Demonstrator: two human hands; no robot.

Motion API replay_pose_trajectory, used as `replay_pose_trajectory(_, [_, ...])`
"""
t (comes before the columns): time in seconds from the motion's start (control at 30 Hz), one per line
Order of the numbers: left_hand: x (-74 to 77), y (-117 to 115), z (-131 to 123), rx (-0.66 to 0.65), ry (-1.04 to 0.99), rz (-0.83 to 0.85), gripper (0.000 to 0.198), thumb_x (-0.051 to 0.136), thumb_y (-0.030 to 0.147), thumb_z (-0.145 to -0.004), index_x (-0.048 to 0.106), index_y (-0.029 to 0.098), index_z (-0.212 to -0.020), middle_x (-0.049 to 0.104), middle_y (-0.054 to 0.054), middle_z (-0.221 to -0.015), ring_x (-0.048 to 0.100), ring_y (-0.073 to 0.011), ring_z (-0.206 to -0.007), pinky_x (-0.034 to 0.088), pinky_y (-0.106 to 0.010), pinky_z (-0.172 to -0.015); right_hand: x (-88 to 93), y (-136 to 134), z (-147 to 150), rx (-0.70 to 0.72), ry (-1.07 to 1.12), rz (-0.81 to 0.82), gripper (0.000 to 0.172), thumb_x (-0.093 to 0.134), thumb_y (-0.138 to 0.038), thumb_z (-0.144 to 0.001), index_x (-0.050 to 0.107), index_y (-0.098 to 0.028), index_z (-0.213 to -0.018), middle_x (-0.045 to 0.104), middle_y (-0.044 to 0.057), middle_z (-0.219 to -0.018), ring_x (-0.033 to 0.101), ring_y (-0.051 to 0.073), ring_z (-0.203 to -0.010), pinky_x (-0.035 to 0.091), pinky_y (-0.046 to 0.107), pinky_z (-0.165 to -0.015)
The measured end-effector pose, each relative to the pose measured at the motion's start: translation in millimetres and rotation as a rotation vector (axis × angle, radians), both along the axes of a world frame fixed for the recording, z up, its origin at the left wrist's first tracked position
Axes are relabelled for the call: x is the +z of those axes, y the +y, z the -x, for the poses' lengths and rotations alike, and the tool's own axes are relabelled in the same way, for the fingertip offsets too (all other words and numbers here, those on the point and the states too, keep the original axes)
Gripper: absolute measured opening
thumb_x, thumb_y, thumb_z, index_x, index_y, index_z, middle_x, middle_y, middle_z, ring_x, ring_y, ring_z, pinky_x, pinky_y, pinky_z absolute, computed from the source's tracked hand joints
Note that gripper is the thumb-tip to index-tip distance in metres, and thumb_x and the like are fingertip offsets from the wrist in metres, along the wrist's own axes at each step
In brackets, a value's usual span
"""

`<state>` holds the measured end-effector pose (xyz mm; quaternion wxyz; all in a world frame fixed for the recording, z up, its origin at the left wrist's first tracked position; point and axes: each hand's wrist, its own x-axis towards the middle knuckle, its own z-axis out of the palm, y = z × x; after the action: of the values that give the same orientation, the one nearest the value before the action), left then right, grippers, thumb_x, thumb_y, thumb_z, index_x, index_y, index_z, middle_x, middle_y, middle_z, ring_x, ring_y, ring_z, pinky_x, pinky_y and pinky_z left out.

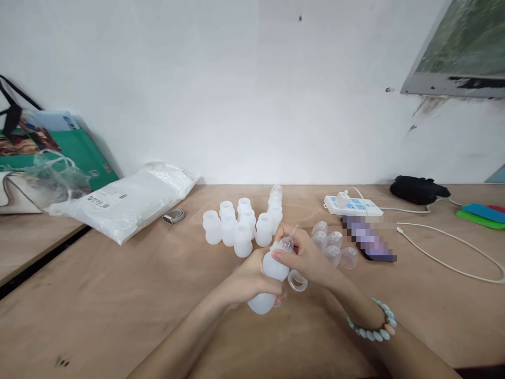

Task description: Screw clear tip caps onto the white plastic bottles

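My left hand (250, 276) is wrapped round the waist of a white, translucent baby bottle (275, 267), which leans to the right. At its mouth, my right hand (305, 255) pinches a clear teat (288, 243) with a thin pointed tip sticking up. The fingers partly cover the join, so how far the teat sits in the neck cannot be seen. Close beside the bottle, a clear ring (298, 281) lies on the table under my right wrist. Several open white bottles (243, 239) stand just beyond my hands. Clear dome caps (333, 255) are grouped to the right.
Behind the caps lie a phone (369, 239) and a power strip (353, 205) with a white cable (453, 234). A black pouch (418, 189) rests by the wall. On the left are a white plastic parcel (130, 200) and a watch (173, 216). A bottle with a clear top (276, 190) stands at the back.
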<state>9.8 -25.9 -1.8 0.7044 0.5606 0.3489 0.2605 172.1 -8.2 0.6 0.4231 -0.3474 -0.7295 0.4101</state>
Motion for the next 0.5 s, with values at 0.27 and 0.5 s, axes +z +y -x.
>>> replay_pose_trajectory(0.27, [-12.4, -0.1, 3.6, -0.368, -0.374, 0.283, 0.032, 0.069, 0.028, -0.057, 0.054, 0.018, -0.084, 0.057, 0.003, -0.054, 0.053, -0.0128, -0.044, 0.041, -0.025, -0.048, -0.1, 0.7, -1.8, 0.233, 0.18, 0.107, 0.046, 0.069, -0.062, -0.078, 0.053, -0.02, -0.087, 0.048, -0.005, -0.064, 0.037, 0.009, -0.045, 0.028, 0.019, -0.038])
replay_pose_trajectory(0.5, [-3.7, 0.3, -0.6, 0.266, 0.263, -0.486, 0.049, 0.073, 0.032, -0.074, 0.051, 0.021, -0.117, 0.067, -0.006, -0.107, 0.064, -0.0251, -0.095, 0.049, -0.036, -0.078, -12.4, 15.8, -5.8, -0.309, 0.071, 0.012, 0.035, 0.069, -0.05, -0.078, 0.051, -0.019, -0.077, 0.046, -0.004, -0.062, 0.044, 0.014, -0.055, 0.035, 0.025, -0.049])
